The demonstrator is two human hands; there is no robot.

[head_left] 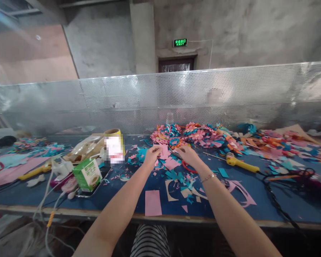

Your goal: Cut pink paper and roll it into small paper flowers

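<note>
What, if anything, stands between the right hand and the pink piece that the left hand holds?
Only a slim tool, apparently scissors, held by the right hand, lies before the pink piece in the left hand; no other obstacle shows.

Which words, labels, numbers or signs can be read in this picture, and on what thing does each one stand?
"安全出口 EXIT": on the green-lit sign above the doorway.
Green-and-white box: printing too small and blurred to read.
Label on the yellow roll: pixelated, unreadable.
</note>
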